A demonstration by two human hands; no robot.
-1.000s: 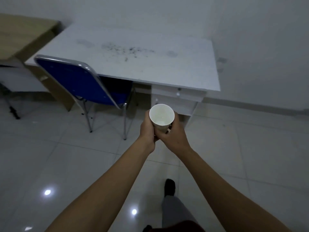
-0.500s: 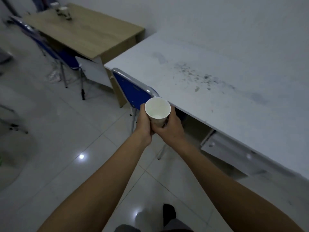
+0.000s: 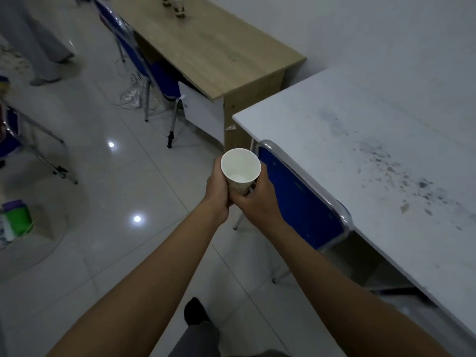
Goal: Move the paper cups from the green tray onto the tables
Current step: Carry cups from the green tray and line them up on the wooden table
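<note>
At the bottom edge your grey trouser leg (image 3: 198,338) and one dark shoe (image 3: 195,311) stand on the glossy white tiled floor (image 3: 103,253); the other foot is cut off by the frame. Both bare forearms reach forward and meet over the floor. Your left grip (image 3: 216,191) curls round the left side of the white paper cup (image 3: 240,167), and your right grip (image 3: 257,202) wraps its lower right side, so the two together clasp the cup upright and in the air, clear of every tabletop. Your fingers hide most of the cup's wall; a printed pattern shows there but is too dark to read. Its mouth faces the camera, and the inside looks white.

Just right of the cup stands a blue padded chair with a chrome frame (image 3: 301,202), pushed against the white tabletop (image 3: 386,150), whose surface carries dark smudges and specks. The chair's seat is hidden under that tabletop.

At the left edge a green-and-purple object (image 3: 16,217) is too blurred to identify, and another chrome-framed chair (image 3: 25,135) is cut off. White cables (image 3: 131,94) lie on the floor beyond.

Farther off is a light wooden tabletop (image 3: 206,47) with a second blue chair (image 3: 134,47) tucked beside it. Near its far end stand two small patterned cups (image 3: 180,7), partly cropped by the top edge. At the upper left, someone's grey-clad legs (image 3: 38,47) show only from the thigh down.
</note>
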